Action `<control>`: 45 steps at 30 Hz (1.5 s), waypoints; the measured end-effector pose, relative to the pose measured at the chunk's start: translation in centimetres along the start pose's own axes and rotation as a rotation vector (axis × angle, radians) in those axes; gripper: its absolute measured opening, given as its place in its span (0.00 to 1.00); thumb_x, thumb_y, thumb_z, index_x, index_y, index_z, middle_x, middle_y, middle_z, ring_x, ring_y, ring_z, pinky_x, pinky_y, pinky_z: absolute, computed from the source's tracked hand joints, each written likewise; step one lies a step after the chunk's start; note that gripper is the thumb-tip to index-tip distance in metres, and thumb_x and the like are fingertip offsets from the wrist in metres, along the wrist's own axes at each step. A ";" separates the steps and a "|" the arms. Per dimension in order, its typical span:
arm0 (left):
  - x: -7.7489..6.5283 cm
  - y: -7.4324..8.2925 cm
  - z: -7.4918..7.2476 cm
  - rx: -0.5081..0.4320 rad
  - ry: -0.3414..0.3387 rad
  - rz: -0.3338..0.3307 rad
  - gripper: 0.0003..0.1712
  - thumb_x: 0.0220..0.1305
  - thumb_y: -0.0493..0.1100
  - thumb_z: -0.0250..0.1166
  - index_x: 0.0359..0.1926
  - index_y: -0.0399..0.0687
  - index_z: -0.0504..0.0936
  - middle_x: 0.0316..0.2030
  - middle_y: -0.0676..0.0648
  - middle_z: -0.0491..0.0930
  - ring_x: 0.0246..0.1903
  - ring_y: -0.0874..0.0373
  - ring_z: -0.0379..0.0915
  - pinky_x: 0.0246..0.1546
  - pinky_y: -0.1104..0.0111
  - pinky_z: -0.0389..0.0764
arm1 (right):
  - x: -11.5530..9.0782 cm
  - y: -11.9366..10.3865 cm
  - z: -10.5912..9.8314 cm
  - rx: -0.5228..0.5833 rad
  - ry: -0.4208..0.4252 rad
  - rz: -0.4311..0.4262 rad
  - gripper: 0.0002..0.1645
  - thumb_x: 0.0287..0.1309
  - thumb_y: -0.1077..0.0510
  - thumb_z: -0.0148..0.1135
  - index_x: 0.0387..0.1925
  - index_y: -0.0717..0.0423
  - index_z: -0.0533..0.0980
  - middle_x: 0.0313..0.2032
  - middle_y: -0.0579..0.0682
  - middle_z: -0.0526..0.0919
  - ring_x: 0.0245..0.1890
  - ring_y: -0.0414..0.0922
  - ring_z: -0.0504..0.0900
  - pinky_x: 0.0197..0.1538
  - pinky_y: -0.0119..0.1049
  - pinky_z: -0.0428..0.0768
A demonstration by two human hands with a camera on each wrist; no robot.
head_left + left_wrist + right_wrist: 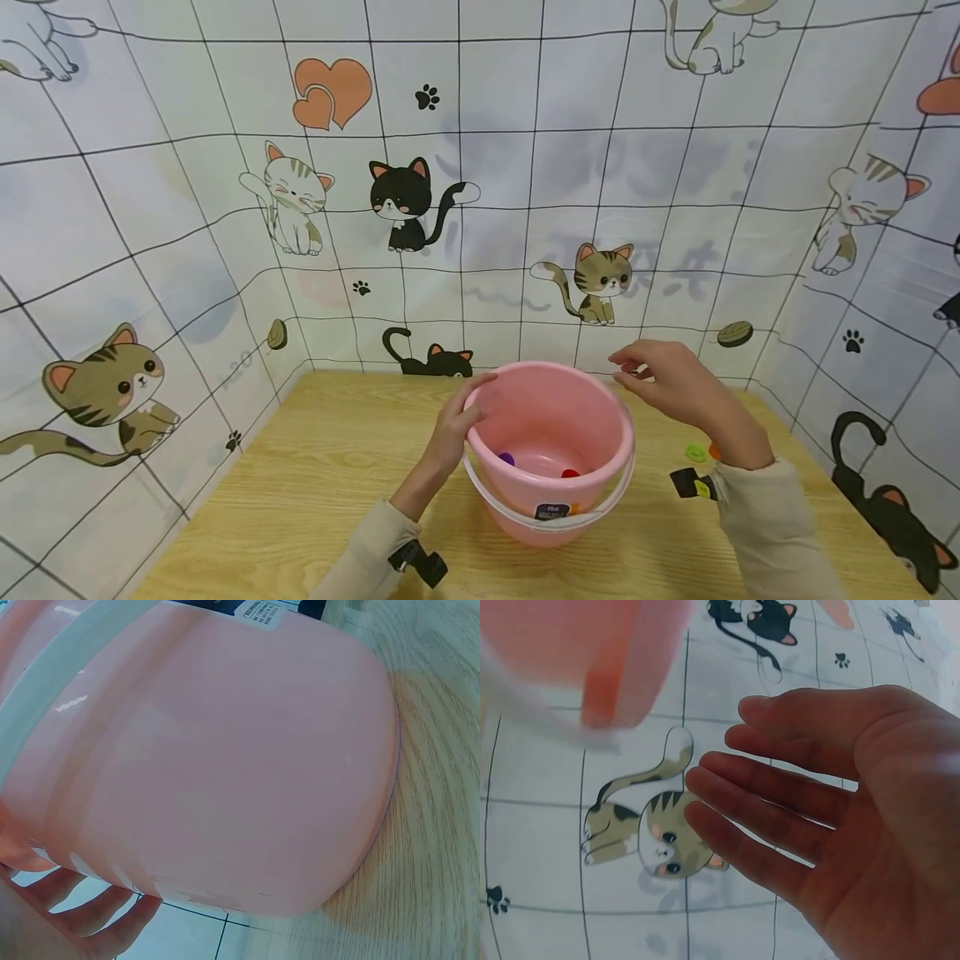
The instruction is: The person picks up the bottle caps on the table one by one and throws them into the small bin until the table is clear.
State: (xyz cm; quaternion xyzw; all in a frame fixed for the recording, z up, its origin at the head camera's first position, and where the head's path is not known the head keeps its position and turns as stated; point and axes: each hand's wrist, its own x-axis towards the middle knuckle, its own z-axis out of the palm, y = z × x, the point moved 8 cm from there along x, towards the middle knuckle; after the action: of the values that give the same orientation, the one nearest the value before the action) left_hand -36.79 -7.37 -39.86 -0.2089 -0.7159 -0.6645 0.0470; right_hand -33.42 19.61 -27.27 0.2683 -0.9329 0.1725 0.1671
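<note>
A pink bucket (553,467) with a white handle (551,523) hanging at its front stands on the wooden table. Inside lie a small purple piece (507,459) and a red piece (571,473), both partly hidden by the near rim. My left hand (452,421) grips the bucket's left rim, thumb over the edge and fingers outside; in the left wrist view those fingers (109,919) rest along the wall. Just beyond the right rim, my right hand (675,385) is raised in the air. Its fingers (772,806) are extended and slightly bent, holding nothing visible.
A green disc (695,453) lies on the table (315,492) right of the bucket. Beside it an orange piece (715,451) is mostly hidden by my right wrist. White cloth walls (495,167) printed with cats enclose the table at the back and sides.
</note>
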 end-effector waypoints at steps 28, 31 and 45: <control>-0.1 0.0 -0.1 0.013 0.004 -0.003 0.33 0.64 0.41 0.53 0.71 0.59 0.74 0.70 0.43 0.72 0.62 0.40 0.75 0.60 0.41 0.78 | -8.0 12.8 7.9 0.053 -0.104 0.215 0.18 0.65 0.60 0.64 0.53 0.66 0.82 0.50 0.65 0.86 0.49 0.62 0.85 0.47 0.56 0.86; -0.1 0.0 0.0 0.011 0.000 -0.002 0.33 0.64 0.41 0.52 0.71 0.59 0.74 0.70 0.43 0.72 0.62 0.39 0.75 0.60 0.41 0.79 | -8.7 13.6 8.7 0.045 -0.099 0.232 0.18 0.65 0.60 0.65 0.53 0.66 0.82 0.51 0.65 0.86 0.49 0.64 0.85 0.48 0.59 0.84; 0.0 0.0 0.2 0.017 -0.001 0.008 0.33 0.64 0.40 0.52 0.71 0.56 0.74 0.70 0.42 0.72 0.63 0.39 0.75 0.60 0.43 0.79 | -10.9 16.1 11.2 0.080 -0.077 0.277 0.16 0.61 0.64 0.65 0.50 0.67 0.82 0.55 0.73 0.80 0.57 0.74 0.77 0.57 0.68 0.77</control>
State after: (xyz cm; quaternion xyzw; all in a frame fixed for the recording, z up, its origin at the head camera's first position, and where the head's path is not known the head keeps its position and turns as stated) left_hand -36.74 -7.22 -39.84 -0.2117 -0.7207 -0.6581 0.0513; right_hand -36.13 32.65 -45.29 0.1500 -0.9591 0.2204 0.0951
